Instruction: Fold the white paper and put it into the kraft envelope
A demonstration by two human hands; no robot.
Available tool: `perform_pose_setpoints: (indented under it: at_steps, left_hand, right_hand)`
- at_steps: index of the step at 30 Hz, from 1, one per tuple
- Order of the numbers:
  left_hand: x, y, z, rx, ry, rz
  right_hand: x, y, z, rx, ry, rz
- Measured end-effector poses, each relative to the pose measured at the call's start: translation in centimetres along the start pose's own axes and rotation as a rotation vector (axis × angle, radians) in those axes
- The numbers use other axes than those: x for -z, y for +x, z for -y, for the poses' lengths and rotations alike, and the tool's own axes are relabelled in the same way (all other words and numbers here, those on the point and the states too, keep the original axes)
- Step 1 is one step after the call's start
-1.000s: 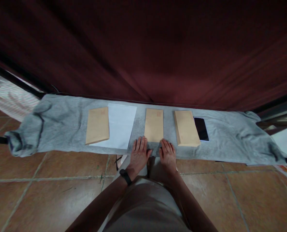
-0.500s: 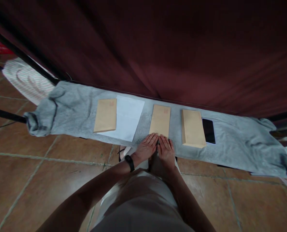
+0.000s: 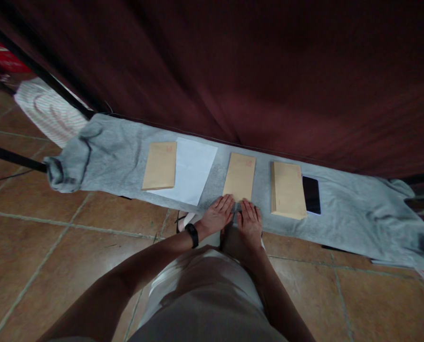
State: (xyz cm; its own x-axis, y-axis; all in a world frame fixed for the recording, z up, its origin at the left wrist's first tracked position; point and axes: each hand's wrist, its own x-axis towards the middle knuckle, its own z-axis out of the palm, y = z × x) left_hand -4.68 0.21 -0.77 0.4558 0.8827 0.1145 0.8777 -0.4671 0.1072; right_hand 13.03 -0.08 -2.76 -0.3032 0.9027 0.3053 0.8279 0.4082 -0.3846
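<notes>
A brown paper envelope (image 3: 239, 175) with a small red print lies in front of me on the grey cloth (image 3: 119, 156). My left hand (image 3: 217, 213) rests flat with its fingertips on the envelope's near edge, fingers stretched out. Beside it, my right hand (image 3: 249, 221) lies palm down, its fingertips touching the same edge at the right corner. A thick stack of brown envelopes (image 3: 288, 190) sits to the right. On the left, another pile of brown envelopes (image 3: 161, 165) partly covers a white sheet of paper (image 3: 194, 166).
A dark-screened phone (image 3: 311, 194) lies against the right stack. Behind the cloth hangs a dark red curtain (image 3: 233, 71). Black metal bars (image 3: 15, 156) and a striped cloth (image 3: 51, 111) are at the left. Below is a tiled floor (image 3: 101, 251).
The view has shifted slightly. My hands stay at the envelope's near edge, a little further apart at the fingertips than before. The envelopes keep their places on the cloth.
</notes>
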Motion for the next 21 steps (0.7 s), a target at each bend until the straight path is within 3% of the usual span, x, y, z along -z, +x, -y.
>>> perform_pose_setpoints:
  at_steps: [14,21]
  left_hand:
    - [0.1,-1.5,0.5,0.206,0.001,-0.063]
    - [0.8,0.1,0.8,0.285,-0.122,-0.146]
  right_hand:
    - [0.1,-0.4,-1.6,-0.062,-0.015,-0.099]
    - [0.2,2.3,-2.2,-0.230,-0.001,-0.130]
